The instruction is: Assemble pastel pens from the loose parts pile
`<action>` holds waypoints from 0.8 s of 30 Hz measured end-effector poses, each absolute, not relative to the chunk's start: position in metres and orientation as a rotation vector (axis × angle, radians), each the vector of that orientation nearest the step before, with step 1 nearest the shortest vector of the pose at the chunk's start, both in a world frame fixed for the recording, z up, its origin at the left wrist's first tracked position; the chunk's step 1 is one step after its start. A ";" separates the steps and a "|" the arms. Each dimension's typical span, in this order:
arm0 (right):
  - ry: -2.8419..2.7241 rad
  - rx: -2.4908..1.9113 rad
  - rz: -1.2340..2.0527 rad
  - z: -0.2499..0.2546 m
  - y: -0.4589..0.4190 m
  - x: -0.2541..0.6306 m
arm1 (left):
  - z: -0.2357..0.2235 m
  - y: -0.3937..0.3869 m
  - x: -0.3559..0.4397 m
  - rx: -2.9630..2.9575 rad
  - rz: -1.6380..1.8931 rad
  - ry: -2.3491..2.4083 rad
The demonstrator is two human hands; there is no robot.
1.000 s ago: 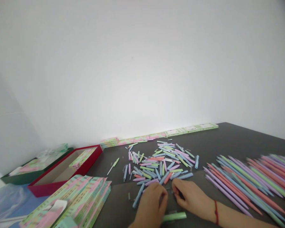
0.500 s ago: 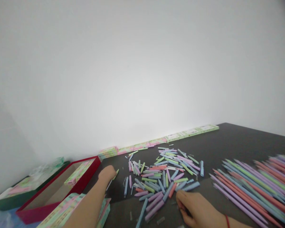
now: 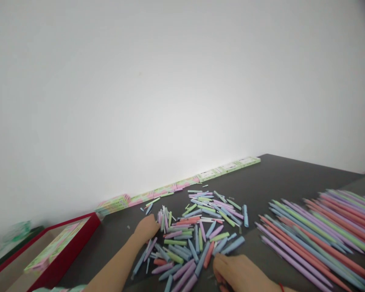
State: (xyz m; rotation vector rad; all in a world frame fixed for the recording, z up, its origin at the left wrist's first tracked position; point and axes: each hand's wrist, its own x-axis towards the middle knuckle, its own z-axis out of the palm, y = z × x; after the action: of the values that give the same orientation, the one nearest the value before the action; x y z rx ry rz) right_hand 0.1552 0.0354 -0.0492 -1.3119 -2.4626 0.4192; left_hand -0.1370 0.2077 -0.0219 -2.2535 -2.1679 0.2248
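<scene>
A loose pile of short pastel pen pieces (image 3: 197, 239), blue, purple, green and coral, spreads over the dark table, with thin white sticks among them. My left hand (image 3: 147, 228) is at the pile's left side, fingers curled against a small bunch of pieces (image 3: 164, 217); whether it grips any is hidden. Close to the pile's near right edge, my right hand (image 3: 235, 269) is curled with the fingertips turned down and under. What those fingers hold, if anything, does not show. A blue piece (image 3: 233, 245) lies just beyond this hand.
Long pastel pens (image 3: 316, 239) lie side by side on the right of the dark table (image 3: 298, 174). Pink and green boxes (image 3: 167, 188) line the wall. At left stands a red box (image 3: 76, 243) with a patterned carton (image 3: 56, 247) inside, beside clear plastic wrap (image 3: 12, 237).
My left hand has moved right to the pile, pushing some pieces closer together. The view has turned right, so the surroundings sit further left. My right hand stays curled by the pile.
</scene>
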 end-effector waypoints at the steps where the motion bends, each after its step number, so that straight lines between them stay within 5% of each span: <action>1: -2.471 -1.296 0.414 -0.050 0.037 0.155 | -0.022 0.204 -0.130 -2.250 0.237 -2.143; 10: -2.471 -1.184 0.466 -0.053 0.041 0.160 | -0.012 0.170 -0.089 -2.309 0.150 -1.848; 18: -2.040 -1.134 0.787 -0.047 0.039 0.161 | 0.026 0.134 -0.048 -2.380 -0.371 -1.962; 24: -2.006 -1.066 0.818 -0.024 0.042 0.157 | -0.007 0.066 0.005 -2.904 -0.652 -1.989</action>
State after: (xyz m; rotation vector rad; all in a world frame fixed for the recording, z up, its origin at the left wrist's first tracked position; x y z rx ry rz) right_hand 0.1566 0.0424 -0.0244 -1.0659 -2.0059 0.8184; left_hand 0.0048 0.0664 -0.0073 -2.9045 -1.9891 -0.6523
